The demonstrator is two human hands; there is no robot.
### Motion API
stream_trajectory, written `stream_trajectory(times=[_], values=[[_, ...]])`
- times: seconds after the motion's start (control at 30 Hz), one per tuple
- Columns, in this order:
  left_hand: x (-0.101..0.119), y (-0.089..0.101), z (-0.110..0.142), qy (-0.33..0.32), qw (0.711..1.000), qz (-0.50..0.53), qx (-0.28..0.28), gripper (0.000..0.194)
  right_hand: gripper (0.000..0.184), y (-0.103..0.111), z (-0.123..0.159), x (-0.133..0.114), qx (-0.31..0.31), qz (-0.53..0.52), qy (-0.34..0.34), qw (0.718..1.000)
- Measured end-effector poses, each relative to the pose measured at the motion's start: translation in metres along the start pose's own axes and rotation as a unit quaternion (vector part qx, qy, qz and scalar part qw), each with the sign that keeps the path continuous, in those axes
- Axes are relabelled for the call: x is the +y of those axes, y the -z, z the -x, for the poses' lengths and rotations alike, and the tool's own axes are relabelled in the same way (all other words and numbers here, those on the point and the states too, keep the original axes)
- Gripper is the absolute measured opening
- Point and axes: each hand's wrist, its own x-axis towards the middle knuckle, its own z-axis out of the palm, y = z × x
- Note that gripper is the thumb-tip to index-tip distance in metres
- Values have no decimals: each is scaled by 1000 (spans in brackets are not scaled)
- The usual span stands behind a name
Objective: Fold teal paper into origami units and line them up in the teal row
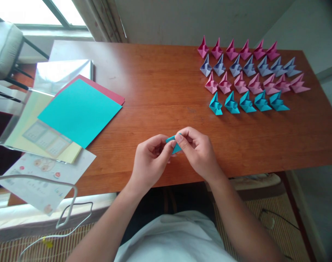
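Between my two hands, just above the front part of the table, is a small folded piece of turquoise paper (176, 148). My left hand (152, 156) pinches its left side between thumb and fingers. Its right side is pinched the same way by my right hand (197, 149); the fingers hide much of the paper. Beyond my right hand stands a row of turquoise origami pieces (247, 102) with pointed tips. Behind them are rows of light pink (255, 84), lavender (248, 66) and dark pink origami pieces (232, 51) of similar shape.
Turquoise sheets (81, 112) lie over a red sheet (104, 89) and packs of paper (62, 71) on the table's (144, 87) left. A printed white sheet (48, 182) overhangs the front left edge, near a white cable (81, 214). A chair (7, 47) stands at the far left.
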Motion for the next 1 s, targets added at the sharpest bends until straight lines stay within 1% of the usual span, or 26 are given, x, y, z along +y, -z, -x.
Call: stream_trajectory(times=[0.07,0.17,0.23,0.3,0.4,0.5,0.6,0.67,0.77,0.87,0.93,1.0], values=[[0,0,0,6,1000,11,-10,36,28,1,0,0,3,21,4,1000],[3,3,-1,33,996,64,-55,33,25,3,0,-3,19,50,22,998],[4,5,-2,43,993,83,-72,32,24,3,-1,-4,22,43,25,999],[4,6,-1,38,994,79,-61,31,24,2,-2,-3,11,1,12,1000],[3,3,0,18,998,59,-22,30,25,1,-3,0,-1,-63,-9,998],[3,0,0,18,998,55,-7,31,23,0,-3,1,15,-40,-4,999],[5,0,-1,35,996,73,-36,32,21,2,-1,-1,22,19,21,999],[7,1,-1,45,994,84,-62,31,20,4,-1,-2,22,38,31,999],[7,3,-1,44,993,81,-67,29,23,4,-1,-2,9,2,2,1000],[3,1,-1,23,996,75,-37,27,26,1,-1,0,1,-69,-32,997],[1,0,-1,11,997,76,-10,27,24,-1,0,2,13,-87,-32,996],[0,-1,-1,9,997,78,1,26,18,-2,1,3,22,-81,-19,996]])
